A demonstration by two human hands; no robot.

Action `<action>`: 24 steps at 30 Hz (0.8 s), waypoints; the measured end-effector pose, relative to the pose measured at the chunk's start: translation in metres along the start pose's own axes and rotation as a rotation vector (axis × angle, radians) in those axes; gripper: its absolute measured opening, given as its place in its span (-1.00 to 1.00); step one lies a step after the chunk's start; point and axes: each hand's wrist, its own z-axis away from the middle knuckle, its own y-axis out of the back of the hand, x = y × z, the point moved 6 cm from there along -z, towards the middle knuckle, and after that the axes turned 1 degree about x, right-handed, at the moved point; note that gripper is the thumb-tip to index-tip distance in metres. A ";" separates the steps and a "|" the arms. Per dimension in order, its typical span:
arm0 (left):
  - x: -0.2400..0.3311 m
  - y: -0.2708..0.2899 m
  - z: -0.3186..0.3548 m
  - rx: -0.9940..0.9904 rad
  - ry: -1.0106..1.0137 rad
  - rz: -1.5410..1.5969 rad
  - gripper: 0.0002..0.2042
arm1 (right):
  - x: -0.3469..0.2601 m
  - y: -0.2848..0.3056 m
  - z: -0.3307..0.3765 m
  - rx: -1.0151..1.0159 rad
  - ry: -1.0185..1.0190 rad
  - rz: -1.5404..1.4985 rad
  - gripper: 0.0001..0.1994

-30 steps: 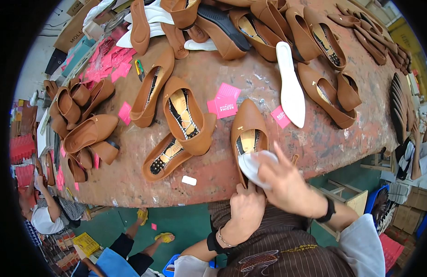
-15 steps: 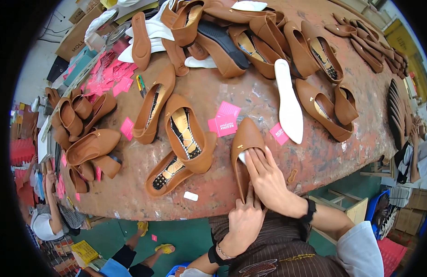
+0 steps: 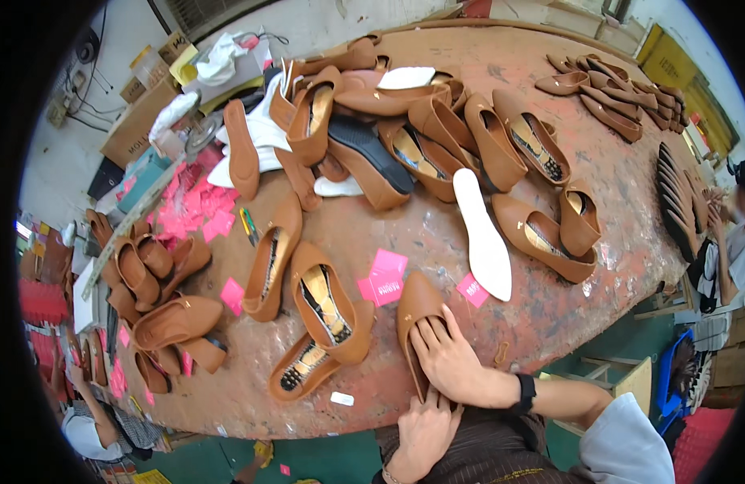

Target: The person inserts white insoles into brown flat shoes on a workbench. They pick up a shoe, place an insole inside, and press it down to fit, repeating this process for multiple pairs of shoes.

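Observation:
A brown pointed flat shoe (image 3: 419, 294) lies at the table's near edge, its toe pointing away from me. Into its opening reach the fingers of my right hand (image 3: 453, 367), held close together, while one finger rests along the outer side. My left hand (image 3: 425, 436) is closed round the heel end, fingers bent against it. What lies under my right fingertips is hidden. Beyond the shoe are a white insole (image 3: 480, 238) and pink paper cards (image 3: 386, 274). To the left, a brown shoe (image 3: 320, 294) with a patterned, gold-marked lining rests on another shoe.
Brown shoes crowd the table's far middle (image 3: 437, 105), and more stand at the left (image 3: 179, 319). A further pile of shoes (image 3: 622, 89) sits far right. Pink cards (image 3: 187, 206) are strewn far left beside a yellow-green cutter (image 3: 249, 226). Other people sit at both sides.
The view has tilted up, so everything sits lower in the picture. My right fingers are slightly deeper in the shoe, and the white edge beside them is no longer visible.

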 end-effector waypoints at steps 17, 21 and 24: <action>-0.104 0.169 0.079 -0.126 0.224 0.849 -0.67 | 0.151 0.082 -0.027 0.515 -0.441 -0.284 -0.72; -0.137 0.274 0.124 0.358 -0.161 0.022 -0.68 | 0.194 0.049 -0.030 0.199 -0.633 -0.174 -0.53; -0.216 0.334 0.142 0.665 0.541 0.313 -0.53 | 0.185 0.044 -0.043 0.200 -0.586 -0.094 -0.41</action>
